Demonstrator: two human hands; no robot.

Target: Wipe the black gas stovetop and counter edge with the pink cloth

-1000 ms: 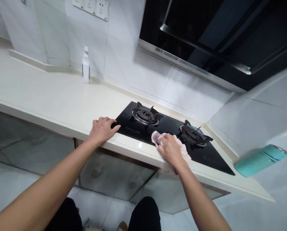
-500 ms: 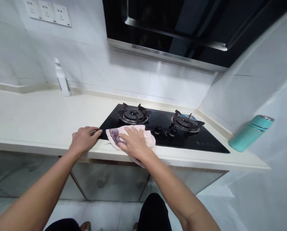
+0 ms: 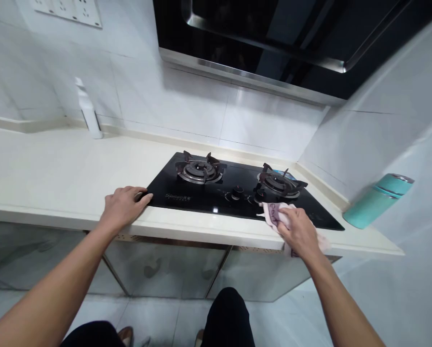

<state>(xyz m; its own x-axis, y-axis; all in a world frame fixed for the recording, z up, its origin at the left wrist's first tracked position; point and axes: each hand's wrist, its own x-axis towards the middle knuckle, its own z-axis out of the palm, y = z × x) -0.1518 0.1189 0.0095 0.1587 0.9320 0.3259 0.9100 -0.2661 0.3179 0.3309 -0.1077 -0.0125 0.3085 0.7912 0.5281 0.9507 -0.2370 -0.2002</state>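
My right hand (image 3: 300,232) presses a pink cloth (image 3: 276,213) with a purple pattern onto the front right edge of the black glass gas hob (image 3: 197,197), just in front of the right burner (image 3: 279,183). Its fingers are curled over the cloth. My left hand (image 3: 124,205) rests palm down on the cream countertop (image 3: 49,173), fingers spread, fingertips touching the hob's front left corner. The left burner (image 3: 200,169) and two knobs (image 3: 237,192) sit uncovered.
A white bottle (image 3: 87,112) stands against the tiled wall at the back left. A teal flask (image 3: 377,201) is at the counter's right end. A black range hood (image 3: 274,38) hangs above the hob. Wall sockets (image 3: 69,9) are top left. Glass cabinet doors are below.
My right hand has slid the cloth from the hob's front left corner across to its front right side. The left hand has stayed put.
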